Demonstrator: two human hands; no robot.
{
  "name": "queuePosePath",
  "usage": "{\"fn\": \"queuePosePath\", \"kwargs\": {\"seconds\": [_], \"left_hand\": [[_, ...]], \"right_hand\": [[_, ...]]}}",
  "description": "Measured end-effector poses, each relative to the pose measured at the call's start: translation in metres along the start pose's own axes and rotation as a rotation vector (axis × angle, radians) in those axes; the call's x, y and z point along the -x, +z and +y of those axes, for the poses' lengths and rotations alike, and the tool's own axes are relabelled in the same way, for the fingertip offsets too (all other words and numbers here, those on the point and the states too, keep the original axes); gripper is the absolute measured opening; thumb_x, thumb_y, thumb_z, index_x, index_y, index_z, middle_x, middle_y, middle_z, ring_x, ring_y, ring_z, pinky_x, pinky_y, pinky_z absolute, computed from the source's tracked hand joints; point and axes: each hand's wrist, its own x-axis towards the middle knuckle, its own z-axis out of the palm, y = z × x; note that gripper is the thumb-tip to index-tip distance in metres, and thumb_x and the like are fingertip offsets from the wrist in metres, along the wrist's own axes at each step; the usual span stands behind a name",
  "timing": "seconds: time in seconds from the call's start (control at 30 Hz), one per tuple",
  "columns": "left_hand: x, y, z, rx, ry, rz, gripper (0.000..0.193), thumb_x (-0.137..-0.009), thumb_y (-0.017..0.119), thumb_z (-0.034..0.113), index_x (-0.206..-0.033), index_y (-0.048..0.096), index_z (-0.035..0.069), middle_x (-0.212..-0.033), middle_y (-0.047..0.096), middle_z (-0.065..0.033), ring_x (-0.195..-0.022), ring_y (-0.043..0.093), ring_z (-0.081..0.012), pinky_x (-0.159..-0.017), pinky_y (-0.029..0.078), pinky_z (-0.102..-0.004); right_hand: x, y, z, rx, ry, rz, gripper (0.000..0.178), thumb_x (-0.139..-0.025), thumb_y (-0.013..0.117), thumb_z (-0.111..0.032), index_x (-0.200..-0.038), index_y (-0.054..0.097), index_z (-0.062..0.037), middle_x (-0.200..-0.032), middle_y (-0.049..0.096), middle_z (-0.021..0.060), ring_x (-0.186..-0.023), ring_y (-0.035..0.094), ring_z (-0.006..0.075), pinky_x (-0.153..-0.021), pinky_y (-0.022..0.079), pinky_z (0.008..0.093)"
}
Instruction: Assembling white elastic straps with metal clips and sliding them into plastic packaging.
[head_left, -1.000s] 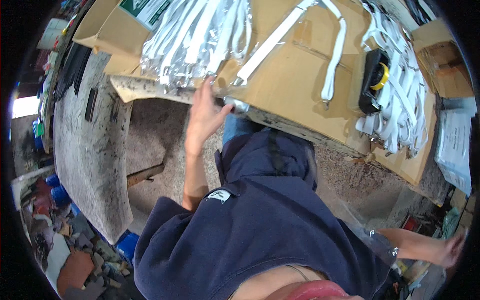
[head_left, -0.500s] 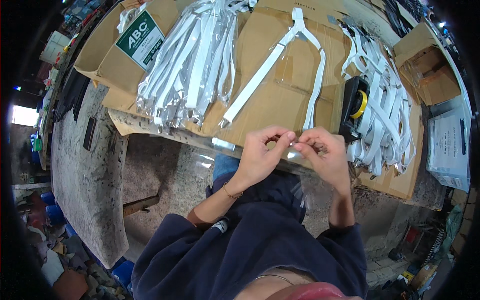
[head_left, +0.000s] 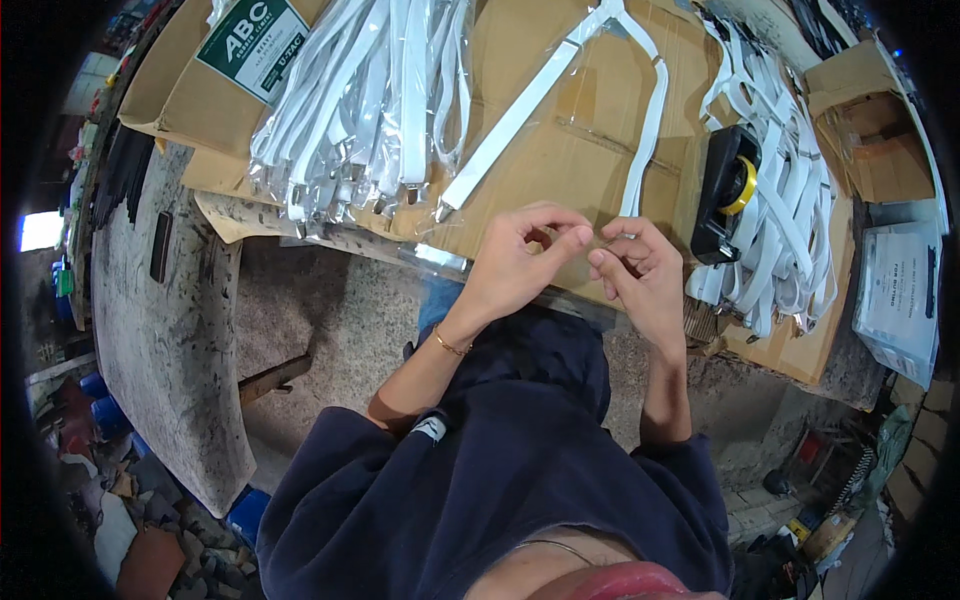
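White suspenders lie spread in an upside-down V on the cardboard, with clear plastic film around them. The left strap ends in a metal clip; the lower end of the right strap is hidden behind my right hand. My left hand is closed in a pinch, thumb against forefinger, by the table's near edge. Close beside it, my right hand has its fingers curled in toward the thumb. Anything between the fingertips is too small to make out.
Bagged white suspenders are heaped at left, beside an open carton. On the right stand a black tape dispenser with yellow core and a pile of loose suspenders. A clear plastic box sits farther right; a dark phone-like slab lies far left.
My hands have moved slightly apart at the fingertips, my right fingers loosening a little. The whole view has shifted, so the table's things sit higher in the picture.
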Motion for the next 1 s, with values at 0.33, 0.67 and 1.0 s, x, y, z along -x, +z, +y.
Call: {"fn": "queuePosePath", "kwargs": {"seconds": [0.33,0.67,1.0], "left_hand": [[-0.004,-0.001,-0.018,0.032,0.002,0.236,0.016,-0.086,0.069,0.014,-0.083,0.069,-0.002,-0.070,0.063,-0.0019,-0.064,0.052,-0.0058,-0.059,0.042,-0.0222],[-0.008,-0.011,-0.024,0.261,-0.042,0.172,0.020,-0.091,0.064,0.017,-0.091,0.066,-0.003,-0.076,0.065,-0.0024,-0.073,0.059,-0.0073,-0.070,0.047,-0.0218],[-0.014,-0.021,-0.029,0.151,-0.031,0.313,0.016,-0.084,0.072,0.013,-0.080,0.071,-0.003,-0.070,0.066,-0.0033,-0.064,0.058,-0.0049,-0.060,0.046,-0.0195]], "right_hand": [[-0.007,0.005,0.028,0.145,-0.017,-0.116,0.018,-0.084,0.068,-0.004,-0.100,0.061,0.0003,-0.079,0.065,0.0020,-0.072,0.058,0.0066,-0.064,0.046,0.0220],[-0.002,0.008,0.033,0.051,0.060,-0.076,0.009,-0.085,0.067,-0.005,-0.090,0.065,0.0026,-0.077,0.063,0.0012,-0.070,0.057,0.0056,-0.064,0.047,0.0206],[-0.008,0.015,0.027,0.055,0.115,-0.092,0.010,-0.088,0.066,-0.008,-0.091,0.065,0.0021,-0.075,0.061,-0.0007,-0.068,0.054,0.0043,-0.060,0.044,0.0191]]}}
